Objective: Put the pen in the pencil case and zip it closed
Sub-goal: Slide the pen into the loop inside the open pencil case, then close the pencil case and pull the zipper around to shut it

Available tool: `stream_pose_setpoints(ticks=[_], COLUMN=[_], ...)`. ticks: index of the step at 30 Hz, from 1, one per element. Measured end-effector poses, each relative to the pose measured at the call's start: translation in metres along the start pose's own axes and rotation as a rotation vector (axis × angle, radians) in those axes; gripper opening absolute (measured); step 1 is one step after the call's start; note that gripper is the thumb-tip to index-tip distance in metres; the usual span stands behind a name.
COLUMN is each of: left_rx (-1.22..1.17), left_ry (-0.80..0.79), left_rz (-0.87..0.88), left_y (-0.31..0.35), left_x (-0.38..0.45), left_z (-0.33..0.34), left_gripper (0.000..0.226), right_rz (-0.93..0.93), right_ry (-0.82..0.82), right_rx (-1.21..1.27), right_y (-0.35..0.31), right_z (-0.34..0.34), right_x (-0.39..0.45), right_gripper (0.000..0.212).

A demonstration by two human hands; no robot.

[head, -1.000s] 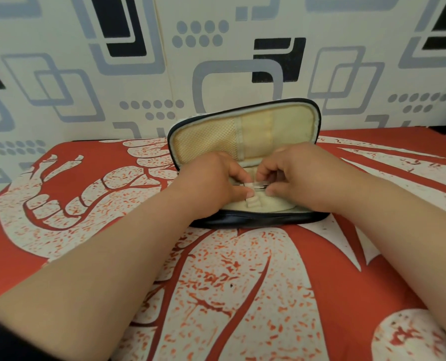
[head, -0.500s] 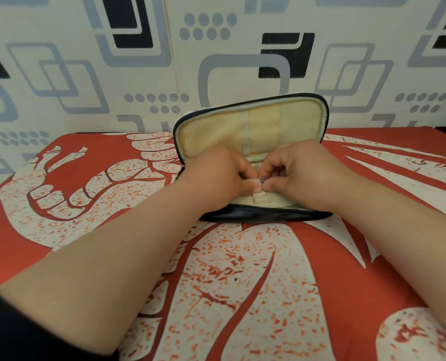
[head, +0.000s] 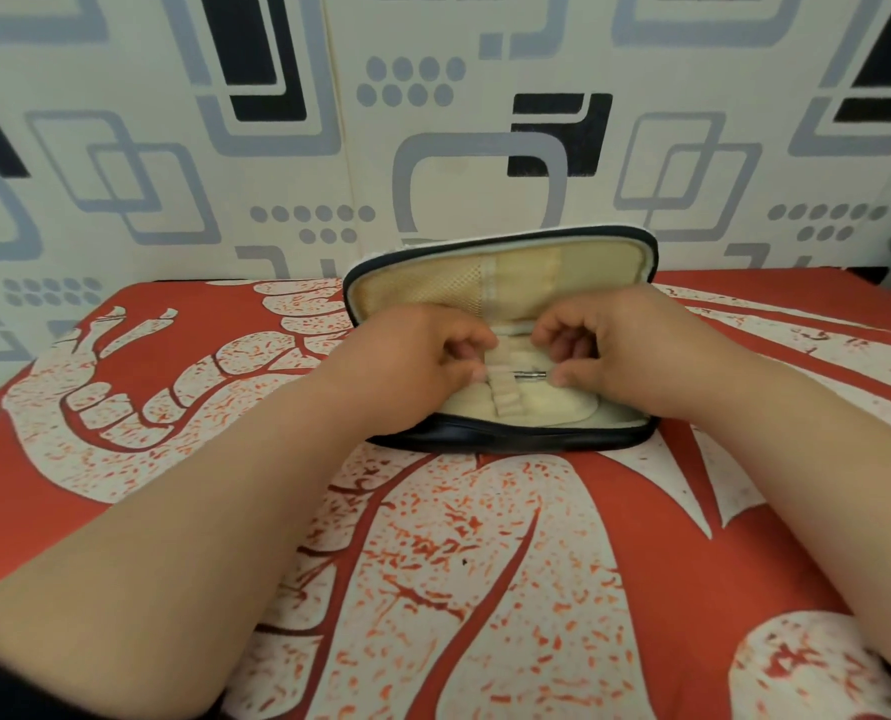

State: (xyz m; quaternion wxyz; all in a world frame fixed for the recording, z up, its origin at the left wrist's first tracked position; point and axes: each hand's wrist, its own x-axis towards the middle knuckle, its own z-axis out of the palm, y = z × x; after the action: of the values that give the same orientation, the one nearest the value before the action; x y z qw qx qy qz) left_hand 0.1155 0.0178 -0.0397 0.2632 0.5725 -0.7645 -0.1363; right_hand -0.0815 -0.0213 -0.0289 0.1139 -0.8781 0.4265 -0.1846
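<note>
With the pen (head: 529, 375) pinched between the left hand (head: 412, 366) and right hand (head: 609, 356), it should be slid level through the elastic loops (head: 503, 384) of the open pencil case (head: 511, 433).

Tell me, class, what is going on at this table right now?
A person has a dark pencil case lying open on a red and white patterned cloth, its lid standing up towards the wall. Both hands are inside it: the left hand and the right hand sit either side of a row of elastic loops. A pen pokes out of one loop between them. The case is not yet zipped.
</note>
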Motion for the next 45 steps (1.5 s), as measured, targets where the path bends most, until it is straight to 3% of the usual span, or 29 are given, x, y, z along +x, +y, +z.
stream_pose_setpoints(ticks=[8, 12, 15, 18, 26, 29, 33, 35, 41, 43, 45], left_rx=[-0.112, -0.029, -0.095, -0.245, -0.433, -0.514, -0.604, -0.636, -0.801, -0.860, -0.937], left_ry=[0.483, 0.653, 0.562, 0.435, 0.592, 0.661, 0.697, 0.723, 0.775, 0.781, 0.779], left_rz=[-0.123, -0.104, -0.142, -0.149, -0.158, -0.170, -0.165, -0.160, -0.122, -0.119, -0.128], left_y=[-0.009, -0.015, -0.022, -0.029, -0.029, -0.027, -0.024, -0.021, -0.014, -0.011, -0.008], left_x=[-0.003, 0.000, 0.001, 0.001, 0.004, 0.003, 0.003, 0.003, 0.004, 0.003, 0.003], left_z=[-0.022, -0.027, -0.027, -0.023, -0.026, -0.027, -0.027, -0.027, -0.026, -0.024, -0.022], left_gripper=[0.026, 0.046, 0.056, 0.025, 0.025, 0.025, 0.022, 0.022, 0.029, 0.028, 0.027], right_rz=[0.058, 0.077, 0.081, 0.090, 0.157, 0.232, 0.349, 0.425, 0.654, 0.688, 0.667], right_ry=[0.148, 0.175, 0.200, 0.249, 0.423, 0.466, 0.400, 0.402, 0.464, 0.434, 0.369], right_rx=[-0.011, 0.023, 0.047, 0.086, 0.094, 0.095, 0.153, 0.255, 0.899, 1.051, 1.233], right_y=[0.012, 0.015, 0.016, 0.016, 0.016, 0.018, 0.024, 0.026, 0.027, 0.025, 0.022], right_z=[-0.005, -0.004, -0.004, -0.004, -0.004, 0.000, 0.008, 0.010, 0.012, 0.012, 0.012], right_x=[0.000, -0.001, 0.000, 0.000, 0.002, 0.004, 0.007, 0.008, 0.015, 0.014, 0.014], right_gripper=[0.018, 0.014, 0.011, 0.013, 0.007, 0.021, 0.045, 0.054, 0.071, 0.069, 0.052])
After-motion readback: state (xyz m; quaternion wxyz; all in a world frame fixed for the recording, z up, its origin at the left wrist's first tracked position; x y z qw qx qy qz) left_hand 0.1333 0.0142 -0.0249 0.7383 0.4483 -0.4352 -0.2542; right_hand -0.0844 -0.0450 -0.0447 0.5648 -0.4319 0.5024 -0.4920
